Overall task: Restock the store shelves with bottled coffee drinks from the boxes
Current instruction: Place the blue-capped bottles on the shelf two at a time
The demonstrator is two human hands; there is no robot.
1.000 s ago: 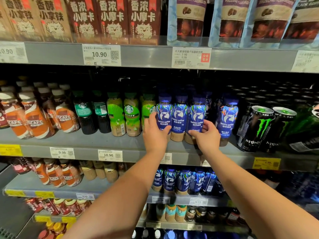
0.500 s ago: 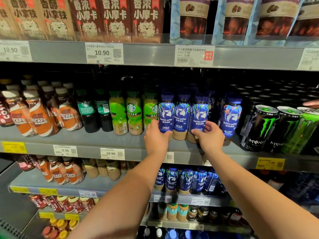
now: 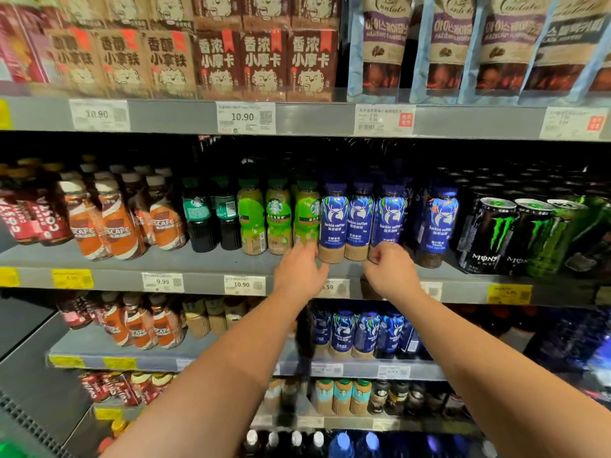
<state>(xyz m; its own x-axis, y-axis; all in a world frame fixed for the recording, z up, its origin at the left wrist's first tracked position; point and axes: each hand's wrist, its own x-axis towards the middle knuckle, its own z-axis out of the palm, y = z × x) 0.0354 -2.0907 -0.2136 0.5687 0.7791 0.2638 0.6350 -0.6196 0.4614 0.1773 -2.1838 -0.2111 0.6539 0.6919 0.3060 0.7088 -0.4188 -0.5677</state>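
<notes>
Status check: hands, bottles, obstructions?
Left hand open at base of front blue coffee bottles. Right hand there too, grip unclear. Bottles upright on shelf. Starbucks bottles crowd the left.

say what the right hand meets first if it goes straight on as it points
The right hand would likely meet the base of the luckin coffee bottle just ahead of its knuckles; depth is unclear, it may be touching.

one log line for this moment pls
phase: aligning blue coffee bottles on shelf | left hand: at base of leftmost bottle | right hand: at base of third bottle | grip: unclear
</notes>
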